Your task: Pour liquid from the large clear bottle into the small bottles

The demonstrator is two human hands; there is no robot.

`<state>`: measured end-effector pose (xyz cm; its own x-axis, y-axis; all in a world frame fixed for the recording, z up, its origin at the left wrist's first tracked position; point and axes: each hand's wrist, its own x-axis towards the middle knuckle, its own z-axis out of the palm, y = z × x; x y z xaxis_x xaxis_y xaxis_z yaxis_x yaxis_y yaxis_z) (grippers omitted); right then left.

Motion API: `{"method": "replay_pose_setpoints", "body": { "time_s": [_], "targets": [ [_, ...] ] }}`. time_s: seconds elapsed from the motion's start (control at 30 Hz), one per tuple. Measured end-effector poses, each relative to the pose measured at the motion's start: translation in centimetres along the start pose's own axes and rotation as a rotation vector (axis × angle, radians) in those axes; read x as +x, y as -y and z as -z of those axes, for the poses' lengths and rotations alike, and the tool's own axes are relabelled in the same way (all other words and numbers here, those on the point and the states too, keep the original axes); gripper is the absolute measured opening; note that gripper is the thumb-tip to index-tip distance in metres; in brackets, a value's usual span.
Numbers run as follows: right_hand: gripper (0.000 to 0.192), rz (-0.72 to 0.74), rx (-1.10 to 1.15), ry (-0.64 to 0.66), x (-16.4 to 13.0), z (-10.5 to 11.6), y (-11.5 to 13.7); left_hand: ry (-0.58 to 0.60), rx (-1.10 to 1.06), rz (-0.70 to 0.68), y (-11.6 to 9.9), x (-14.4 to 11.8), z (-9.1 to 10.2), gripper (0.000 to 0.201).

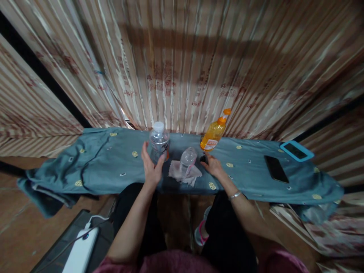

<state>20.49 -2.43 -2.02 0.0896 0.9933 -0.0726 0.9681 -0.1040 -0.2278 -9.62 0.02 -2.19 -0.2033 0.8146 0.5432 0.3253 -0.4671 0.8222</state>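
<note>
A large clear plastic bottle [159,139] with a white cap stands upright at the centre-left. My left hand [152,167] is around its lower part, fingers on the left side and thumb in front; the hand is open, with a gap showing between fingers and bottle. My right hand [214,166] closes thumb and finger on a small black object [203,159], too dark to name. Between my hands, a clear, dome-shaped plastic container [188,157] rests on a pale cloth [176,171]. Just beyond my right hand stands an orange pump bottle [214,134] of yellow-orange liquid.
A patterned blue-green cloth [113,167] covers the narrow table. At the right lie a dark phone [275,168] and a blue-framed tablet-like device [297,151]. Striped curtains [182,76] hang behind. A white power strip [81,250] sits low at left.
</note>
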Motion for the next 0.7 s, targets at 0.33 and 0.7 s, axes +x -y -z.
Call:
{"method": "replay_pose_setpoints", "body": {
  "time_s": [0.33,0.7],
  "targets": [
    [0.041,0.134,0.212,-0.041,-0.3,2.1,-0.2,0.357,-0.064,0.137,-2.5,-4.6,-7.0,0.108],
    [0.040,0.548,0.149,0.049,-1.1,14.2,5.2,0.518,-0.334,0.254,-1.4,-1.9,-7.7,0.062]
  ]
}}
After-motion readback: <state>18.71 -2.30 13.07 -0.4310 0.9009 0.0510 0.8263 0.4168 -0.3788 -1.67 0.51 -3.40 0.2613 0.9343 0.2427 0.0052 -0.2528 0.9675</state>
